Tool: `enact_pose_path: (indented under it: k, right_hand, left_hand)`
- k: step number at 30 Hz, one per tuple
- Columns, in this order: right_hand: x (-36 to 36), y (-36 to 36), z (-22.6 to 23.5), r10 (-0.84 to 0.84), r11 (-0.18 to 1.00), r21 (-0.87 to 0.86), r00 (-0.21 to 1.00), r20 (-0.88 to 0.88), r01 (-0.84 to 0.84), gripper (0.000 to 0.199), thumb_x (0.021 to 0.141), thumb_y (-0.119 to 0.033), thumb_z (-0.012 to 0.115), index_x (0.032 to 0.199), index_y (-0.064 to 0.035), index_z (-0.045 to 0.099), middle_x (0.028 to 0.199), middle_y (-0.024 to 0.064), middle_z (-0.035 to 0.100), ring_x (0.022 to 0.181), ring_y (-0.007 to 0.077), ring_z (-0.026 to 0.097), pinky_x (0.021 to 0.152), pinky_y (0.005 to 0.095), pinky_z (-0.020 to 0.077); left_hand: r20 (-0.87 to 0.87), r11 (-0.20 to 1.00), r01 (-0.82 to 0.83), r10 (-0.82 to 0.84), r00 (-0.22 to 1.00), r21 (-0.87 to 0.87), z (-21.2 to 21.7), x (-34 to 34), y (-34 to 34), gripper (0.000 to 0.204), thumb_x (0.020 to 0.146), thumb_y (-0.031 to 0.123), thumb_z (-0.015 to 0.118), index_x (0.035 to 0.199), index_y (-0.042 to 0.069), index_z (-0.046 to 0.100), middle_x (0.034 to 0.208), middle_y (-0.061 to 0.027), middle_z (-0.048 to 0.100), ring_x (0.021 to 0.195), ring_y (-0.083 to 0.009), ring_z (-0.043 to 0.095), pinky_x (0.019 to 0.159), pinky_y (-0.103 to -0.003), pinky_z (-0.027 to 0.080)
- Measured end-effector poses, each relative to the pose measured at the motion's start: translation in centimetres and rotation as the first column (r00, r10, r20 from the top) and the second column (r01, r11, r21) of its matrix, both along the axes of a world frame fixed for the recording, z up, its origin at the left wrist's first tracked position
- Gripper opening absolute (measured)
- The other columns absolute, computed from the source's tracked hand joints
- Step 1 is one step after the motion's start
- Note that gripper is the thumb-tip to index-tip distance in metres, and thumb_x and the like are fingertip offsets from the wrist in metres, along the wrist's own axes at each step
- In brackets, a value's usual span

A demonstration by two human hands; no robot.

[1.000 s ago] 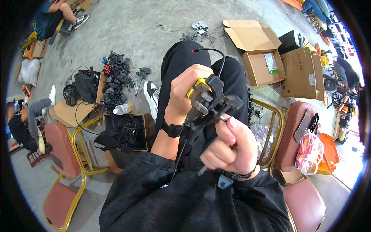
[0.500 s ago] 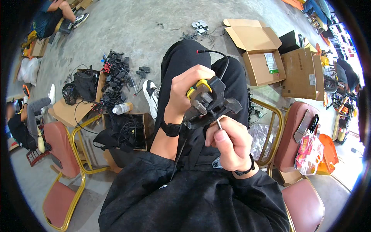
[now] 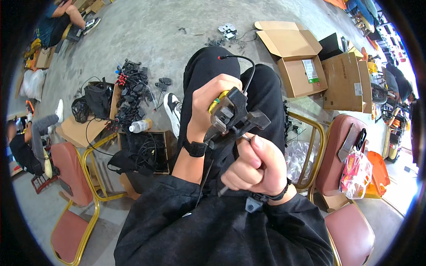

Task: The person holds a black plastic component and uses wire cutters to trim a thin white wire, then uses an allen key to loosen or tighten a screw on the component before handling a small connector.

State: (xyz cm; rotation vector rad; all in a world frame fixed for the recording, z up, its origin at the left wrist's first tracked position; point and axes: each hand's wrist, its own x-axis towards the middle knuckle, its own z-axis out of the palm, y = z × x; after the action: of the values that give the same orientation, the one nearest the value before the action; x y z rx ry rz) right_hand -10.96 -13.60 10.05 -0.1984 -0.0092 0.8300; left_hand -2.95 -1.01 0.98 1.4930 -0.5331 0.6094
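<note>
My left hand is closed around a black plastic bracket-like device with a yellow part under the fingers, held up above my lap. A black cable with a red tip arches from its top. Just below the device, my right hand is curled around a slim grey metal rod. One end of the rod pokes out under the fist, and a metal tip shows by the thumb close to the device's lower edge. Whether that tip touches the device I cannot tell. The middle of the rod is hidden in my fingers.
Pink padded chairs flank me. At left lie a pile of black parts, a bottle and a box of cables. Open cardboard boxes stand ahead right. A plastic bag rests by the right chair. Other people sit at far left.
My right hand has turned, and the rod's end now shows below the fist. The device in my left hand has shifted slightly left and tilted.
</note>
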Motion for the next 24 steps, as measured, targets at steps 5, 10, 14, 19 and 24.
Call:
enact_pose_path:
  k: [5, 10, 14, 19, 24]
  right_hand:
    - [-0.4, -1.1, 1.4, 0.181, 0.955, 0.281, 0.935, -0.306, -0.093, 0.034, 0.097, -0.033, 0.022, 0.071, -0.0138, 0.032, 0.045, -0.0055, 0.022, 0.040, 0.0095, 0.021, 0.046, 0.0261, 0.0226]
    - [-0.6, -1.3, 2.0, 0.141, 0.985, 0.121, 0.977, -0.160, -0.123, 0.033, 0.097, -0.030, 0.022, 0.071, -0.0129, 0.031, 0.046, -0.0044, 0.022, 0.041, 0.0100, 0.022, 0.047, 0.0261, 0.0229]
    - [-0.4, -1.1, 1.5, 0.181, 0.983, 0.037, 0.977, -0.110, -0.178, 0.034, 0.097, -0.034, 0.016, 0.071, -0.0159, 0.029, 0.046, -0.0063, 0.023, 0.040, 0.0093, 0.027, 0.049, 0.0259, 0.0242]
    - [-0.4, -0.8, 0.6, 0.157, 0.967, 0.228, 0.974, -0.164, -0.117, 0.035, 0.096, -0.035, 0.013, 0.071, -0.0161, 0.029, 0.044, -0.0060, 0.022, 0.038, 0.0098, 0.025, 0.046, 0.0265, 0.0251]
    - [-0.7, -0.5, 1.2, 0.069, 0.997, -0.034, 0.997, -0.038, -0.070, 0.036, 0.096, -0.034, 0.019, 0.069, -0.0142, 0.031, 0.044, -0.0044, 0.024, 0.039, 0.0103, 0.025, 0.046, 0.0267, 0.0252]
  left_hand:
    - [0.075, 0.991, 0.055, -0.065, 0.995, 0.124, -0.1, 0.0, 0.4, 0.016, 0.074, -0.009, 0.059, 0.085, -0.001, 0.051, 0.081, -0.0142, 0.059, 0.072, -0.0215, 0.060, 0.065, -0.030, 0.050]
    - [0.086, 0.976, 0.055, -0.074, 0.994, 0.210, 0.6, -0.1, 0.8, 0.020, 0.071, -0.011, 0.058, 0.085, -0.001, 0.050, 0.081, -0.0142, 0.059, 0.073, -0.0225, 0.060, 0.068, -0.030, 0.049]
    - [0.157, 0.973, 0.085, -0.120, 0.980, 0.215, -0.8, 0.5, 1.3, 0.022, 0.071, -0.011, 0.059, 0.088, 0.000, 0.049, 0.082, -0.0141, 0.058, 0.074, -0.0224, 0.060, 0.068, -0.030, 0.049]
    - [0.098, 0.999, -0.003, -0.002, 0.995, 0.047, -0.5, 0.4, 0.1, 0.018, 0.065, -0.006, 0.064, 0.078, 0.000, 0.053, 0.072, -0.0120, 0.057, 0.065, -0.0225, 0.058, 0.059, -0.028, 0.046]
    - [0.130, 0.999, 0.025, -0.031, 0.991, 0.047, -0.8, 0.5, 0.3, 0.018, 0.065, -0.006, 0.065, 0.078, 0.000, 0.054, 0.072, -0.0120, 0.057, 0.065, -0.0230, 0.058, 0.060, -0.028, 0.047]
